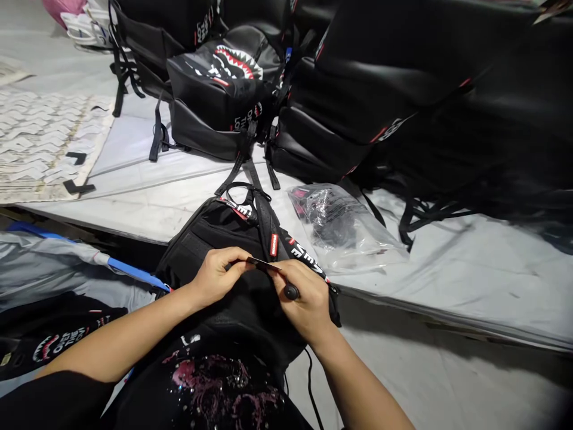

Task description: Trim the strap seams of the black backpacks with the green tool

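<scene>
A black backpack [192, 239] with white lettering on its straps leans against the table edge in front of me. Over it, my left hand [219, 275] pinches one end of a small thin dark strip [264, 263]. The other end is between the thumb and fingers of my right hand [307, 292], which also has a dark tool with a round black end [291, 291] tucked in its palm. Most of that tool is hidden by the fingers.
Black bags [210, 89] are piled along the back of the white table [134, 209]. A clear plastic bag [340, 221] lies right of the backpack. White pieces on a sheet [45, 143] are at left, above a grey cover with blue edging [134, 272].
</scene>
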A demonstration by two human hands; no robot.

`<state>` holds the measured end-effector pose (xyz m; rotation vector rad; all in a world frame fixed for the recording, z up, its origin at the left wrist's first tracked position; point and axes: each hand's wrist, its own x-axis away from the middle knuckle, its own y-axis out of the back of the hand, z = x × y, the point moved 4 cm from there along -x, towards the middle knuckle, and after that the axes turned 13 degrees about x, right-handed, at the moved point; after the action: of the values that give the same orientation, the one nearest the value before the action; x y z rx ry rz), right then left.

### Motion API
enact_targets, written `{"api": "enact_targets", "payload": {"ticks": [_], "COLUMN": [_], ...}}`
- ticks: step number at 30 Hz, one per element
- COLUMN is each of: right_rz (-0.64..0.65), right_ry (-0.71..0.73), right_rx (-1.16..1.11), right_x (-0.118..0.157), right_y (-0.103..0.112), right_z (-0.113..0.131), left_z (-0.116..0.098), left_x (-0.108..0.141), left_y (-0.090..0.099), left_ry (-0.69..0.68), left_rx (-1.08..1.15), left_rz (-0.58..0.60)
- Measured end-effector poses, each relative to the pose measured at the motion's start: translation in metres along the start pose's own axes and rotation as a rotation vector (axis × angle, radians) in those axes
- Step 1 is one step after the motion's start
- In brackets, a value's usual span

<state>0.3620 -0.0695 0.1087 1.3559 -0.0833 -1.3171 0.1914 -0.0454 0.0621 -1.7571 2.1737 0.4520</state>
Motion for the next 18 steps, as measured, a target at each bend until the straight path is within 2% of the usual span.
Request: {"api": "enact_targets", "payload": {"ticks": [4,7,11,13,15,18], "right_rz": [-0.047,-0.013,0.028,0.000,-0.011,0.095], "right_ry": [-0.034,0.023,0.089,0.008,-0.088,-0.095], "right_rx": [-0.023,-0.079,-0.080,0.006,0.113,0.227], "right_x": [0.001,0.000,-0.011,-0.022,-0.037,-0.062], "right_y": [-0.004,-0.007,-0.009,-0.010,-0.016,-0.035], "right_z": [-0.005,-0.003,-0.004,-0.014,-0.028,-0.042], "left_z": [-0.002,-0.006,-0.007,-0.001,0.014,0.042], "left_x": [0.004,0.007,0.010,0.006,-0.003,-0.016], "left_y": [0.001,0.003,0.016,0.032,0.053,0.071], "left_ry": [-0.137,-0.229,-0.253,-0.205,-0.079,0.168], "left_rx": [-0.061,-0.101,-0.187,-0.332,-0.530,-0.669], "left_rz": [-0.003,-0.023,-0.062,-0.132,-0.214,-0.226]}}
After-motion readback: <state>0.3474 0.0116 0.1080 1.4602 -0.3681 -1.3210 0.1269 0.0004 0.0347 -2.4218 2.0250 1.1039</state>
